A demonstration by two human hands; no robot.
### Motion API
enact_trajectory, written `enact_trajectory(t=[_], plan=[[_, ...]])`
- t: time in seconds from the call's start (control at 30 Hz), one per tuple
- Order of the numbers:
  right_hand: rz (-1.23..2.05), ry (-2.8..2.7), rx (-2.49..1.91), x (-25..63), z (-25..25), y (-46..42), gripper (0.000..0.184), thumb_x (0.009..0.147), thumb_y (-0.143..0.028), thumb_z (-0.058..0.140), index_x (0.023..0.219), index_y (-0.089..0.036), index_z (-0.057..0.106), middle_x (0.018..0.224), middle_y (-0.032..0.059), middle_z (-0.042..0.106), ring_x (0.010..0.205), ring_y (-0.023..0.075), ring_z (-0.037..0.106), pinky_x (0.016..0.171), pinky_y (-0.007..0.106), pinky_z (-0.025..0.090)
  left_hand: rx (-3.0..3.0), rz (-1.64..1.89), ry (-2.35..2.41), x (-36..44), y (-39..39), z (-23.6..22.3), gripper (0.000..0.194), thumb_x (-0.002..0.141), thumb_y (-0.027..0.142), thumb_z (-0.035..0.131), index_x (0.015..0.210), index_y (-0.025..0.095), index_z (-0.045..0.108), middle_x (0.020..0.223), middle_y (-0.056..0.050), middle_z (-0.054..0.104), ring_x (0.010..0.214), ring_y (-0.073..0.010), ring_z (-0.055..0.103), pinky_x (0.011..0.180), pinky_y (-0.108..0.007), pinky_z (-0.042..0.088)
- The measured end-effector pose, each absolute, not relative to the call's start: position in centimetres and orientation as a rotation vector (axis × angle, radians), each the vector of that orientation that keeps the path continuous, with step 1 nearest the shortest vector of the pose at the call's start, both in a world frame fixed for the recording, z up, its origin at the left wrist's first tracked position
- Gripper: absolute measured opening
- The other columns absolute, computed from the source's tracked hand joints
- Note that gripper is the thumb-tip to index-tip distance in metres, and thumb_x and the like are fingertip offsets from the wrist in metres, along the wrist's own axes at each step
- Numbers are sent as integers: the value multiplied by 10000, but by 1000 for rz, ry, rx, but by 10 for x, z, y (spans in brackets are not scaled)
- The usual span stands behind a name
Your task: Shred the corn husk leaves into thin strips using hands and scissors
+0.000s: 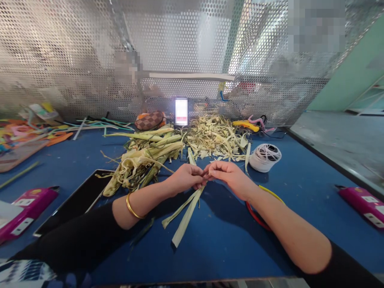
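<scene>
Both hands meet over the middle of the blue table, fingertips nearly touching. My left hand (187, 177) is closed in a pinch on pale dried husk strips (187, 222), which look like corn husk. Two flat ends hang from the fingers toward me, and another end sticks out beyond them. My right hand (228, 175) pinches at the same spot, thumb against forefinger; its fingertips hide how much of the strip they grip. Left of the hands lies a heap of whole husks (150, 154), and behind them a pile of shredded husk pieces (216, 138).
A spool of white twine (265, 158) stands to the right. Under my right forearm lies a red and yellow ring (255, 214). A dark tablet-like slab (78, 200) and a magenta power strip (33, 204) sit left. Perforated metal panel (180, 36) closes off the back.
</scene>
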State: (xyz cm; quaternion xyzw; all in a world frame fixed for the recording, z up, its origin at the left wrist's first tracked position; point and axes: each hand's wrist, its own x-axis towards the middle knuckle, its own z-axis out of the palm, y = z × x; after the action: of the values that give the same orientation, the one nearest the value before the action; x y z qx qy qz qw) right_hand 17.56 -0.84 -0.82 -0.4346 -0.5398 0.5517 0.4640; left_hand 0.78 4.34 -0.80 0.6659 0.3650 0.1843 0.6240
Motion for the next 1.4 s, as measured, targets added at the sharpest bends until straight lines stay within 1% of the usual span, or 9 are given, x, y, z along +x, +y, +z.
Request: enact_trajectory(t=[0.13,0.2,0.27,0.33,0.53,0.73,0.8,1.0,1.4], plan=[[1361,-1309,-1041,176,-10,-8,149,735,-309,659,696,-176,604,899,34,636,820,159,610,818,340,458,1602,459,828,9,41,-12,38,648,166,596,629,134,604,543,39,558,507,-74,503,516,-187,413],[1295,-1322,-1043,178,-11,-6,106,740,-286,648,785,-191,632,925,28,641,850,159,610,828,334,455,1613,486,828,10,40,-14,94,683,219,604,635,138,593,559,32,571,508,-77,510,520,-195,426],[1200,-1338,-1061,181,-12,-3,185,733,-251,638,915,-216,636,960,21,649,888,164,614,847,338,450,1627,502,818,9,40,-15,135,718,259,599,652,141,588,574,20,587,510,-79,518,516,-196,430],[1123,-1405,-1110,184,-13,0,242,723,-218,625,964,-219,631,954,21,659,899,170,618,856,343,447,1642,514,797,8,40,-15,148,738,274,594,669,143,589,576,15,592,511,-80,520,500,-191,420],[1074,-1771,-1196,187,-12,1,177,729,-153,568,873,-183,665,895,31,650,859,172,612,816,327,451,1635,552,729,6,42,-14,142,742,269,607,698,135,627,628,-7,629,532,-72,521,488,-177,384],[810,-1936,-1257,186,-17,3,43,720,-155,624,724,-182,657,799,21,605,787,167,572,759,308,432,1577,550,761,6,42,-12,146,735,269,637,718,125,654,655,-34,667,527,-73,534,477,-177,377],[775,-1928,-1272,187,-20,4,68,730,-137,610,686,-181,636,806,27,614,790,168,576,760,306,429,1533,557,775,6,42,-13,138,737,261,642,764,126,638,677,-38,680,516,-76,548,472,-180,390],[654,-1927,-1344,188,-20,4,100,785,-172,594,687,-187,609,818,27,624,780,159,576,756,300,427,1423,534,802,6,46,-13,154,744,237,646,829,144,558,697,-37,696,511,-85,583,477,-187,427],[184,-2199,-1380,185,-11,-3,111,859,-203,556,750,-202,579,783,26,600,739,171,538,685,291,343,1363,465,832,4,52,-8,172,701,263,691,793,134,621,735,-41,700,535,-82,588,469,-184,421]])
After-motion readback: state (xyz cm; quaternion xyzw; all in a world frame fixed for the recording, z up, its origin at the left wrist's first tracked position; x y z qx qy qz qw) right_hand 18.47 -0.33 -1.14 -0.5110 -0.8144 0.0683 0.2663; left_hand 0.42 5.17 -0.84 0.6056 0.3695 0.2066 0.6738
